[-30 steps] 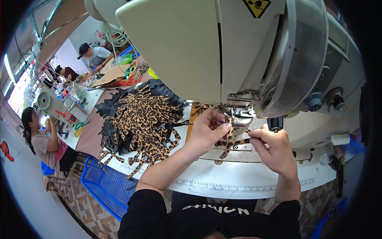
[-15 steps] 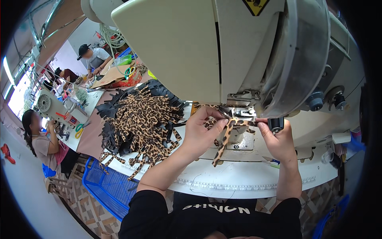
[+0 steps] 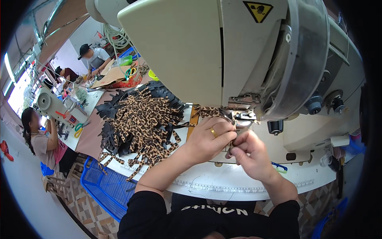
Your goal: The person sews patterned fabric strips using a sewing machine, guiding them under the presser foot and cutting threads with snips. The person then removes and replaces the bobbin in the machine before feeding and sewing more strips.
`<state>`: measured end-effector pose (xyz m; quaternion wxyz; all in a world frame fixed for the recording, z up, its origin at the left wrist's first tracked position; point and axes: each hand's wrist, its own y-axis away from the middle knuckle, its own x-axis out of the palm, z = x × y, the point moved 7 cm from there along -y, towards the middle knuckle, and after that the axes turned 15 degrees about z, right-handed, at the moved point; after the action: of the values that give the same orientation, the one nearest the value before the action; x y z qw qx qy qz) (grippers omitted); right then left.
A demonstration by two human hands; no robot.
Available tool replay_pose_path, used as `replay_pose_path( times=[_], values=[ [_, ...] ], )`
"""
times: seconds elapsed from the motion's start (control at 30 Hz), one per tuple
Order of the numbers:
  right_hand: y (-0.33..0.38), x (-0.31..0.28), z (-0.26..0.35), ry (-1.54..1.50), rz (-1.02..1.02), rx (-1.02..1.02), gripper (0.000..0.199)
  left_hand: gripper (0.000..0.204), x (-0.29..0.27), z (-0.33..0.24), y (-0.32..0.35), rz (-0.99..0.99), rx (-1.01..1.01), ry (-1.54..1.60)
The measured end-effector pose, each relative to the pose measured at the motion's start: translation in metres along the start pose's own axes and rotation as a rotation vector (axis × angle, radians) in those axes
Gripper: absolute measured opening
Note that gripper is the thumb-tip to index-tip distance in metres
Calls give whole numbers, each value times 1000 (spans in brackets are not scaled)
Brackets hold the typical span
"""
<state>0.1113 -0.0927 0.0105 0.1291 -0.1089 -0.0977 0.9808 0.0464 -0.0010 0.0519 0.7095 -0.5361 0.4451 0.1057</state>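
Observation:
Both my hands meet just in front of the needle area of a cream sewing machine (image 3: pixel 179 51). My left hand (image 3: pixel 211 139), with a gold ring on one finger, is closed in a pinch. Beside it, my right hand (image 3: pixel 254 157) pinches with thumb and forefinger. Between them shows only a small end of a leopard-print strip (image 3: pixel 229 151); the fingers hide the rest. Just behind the left hand, leopard-print fabric (image 3: pixel 207 112) lies by the metal presser foot (image 3: pixel 244 115). A big pile of leopard-print strips (image 3: pixel 143 115) with black pieces (image 3: pixel 107 109) lies to the left.
A ruler scale (image 3: pixel 223 188) runs along the white table's front edge. Small snips (image 3: pixel 279 167) lie right of my right hand. A blue plastic basket (image 3: pixel 107 191) stands below the pile. Several people work at tables on the far left, where scissors (image 3: pixel 78 130) lie.
My right hand has come left and nearer to me, meeting the left. My left hand has turned over the strip, which is now mostly hidden; its hanging end no longer shows.

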Motion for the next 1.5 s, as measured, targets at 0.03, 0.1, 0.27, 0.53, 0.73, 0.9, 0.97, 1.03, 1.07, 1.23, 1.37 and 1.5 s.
replay_pose_path(
  times=[0.03, 0.1, 0.27, 0.53, 0.73, 0.9, 0.97, 1.03, 1.07, 1.23, 1.37, 1.5],
  values=[
    [-1, 3, 0, -6, 10, -25, 13, 26, 2, 2, 1, 8, -3, -2],
    [-2, 3, -1, -29, -52, -59, 12, 27, 2, 4, 3, -7, 26, 21],
    [0, 1, 1, 16, -20, -75, 11, 29, 1, 9, 5, -20, 2, 29],
    [4, 0, 7, 54, -27, -32, 12, 29, 2, 17, 6, -10, -74, 67],
    [4, -5, 13, 96, -11, -89, 15, 25, 5, 23, 8, -108, -109, 98],
    [9, -13, 13, 79, -27, -54, 19, 25, 16, 61, 18, -76, -390, 306],
    [10, -16, 17, 105, -49, -83, 20, 27, 28, 79, 14, -25, -445, 359],
    [13, -18, 21, 135, -64, -109, 21, 29, 49, 92, 6, 171, -468, 350],
    [15, -21, 23, 101, -92, -110, 22, 29, 53, 99, 3, 164, -475, 344],
    [20, -27, 29, 19, -194, -166, 21, 22, 47, 139, -2, 2, -608, 319],
    [22, -30, 31, 34, -224, -159, 20, 18, 52, 145, -5, 118, -440, 330],
    [25, -32, 34, 48, -259, -174, 18, 26, 100, 134, 32, 473, -756, 794]
  ],
)
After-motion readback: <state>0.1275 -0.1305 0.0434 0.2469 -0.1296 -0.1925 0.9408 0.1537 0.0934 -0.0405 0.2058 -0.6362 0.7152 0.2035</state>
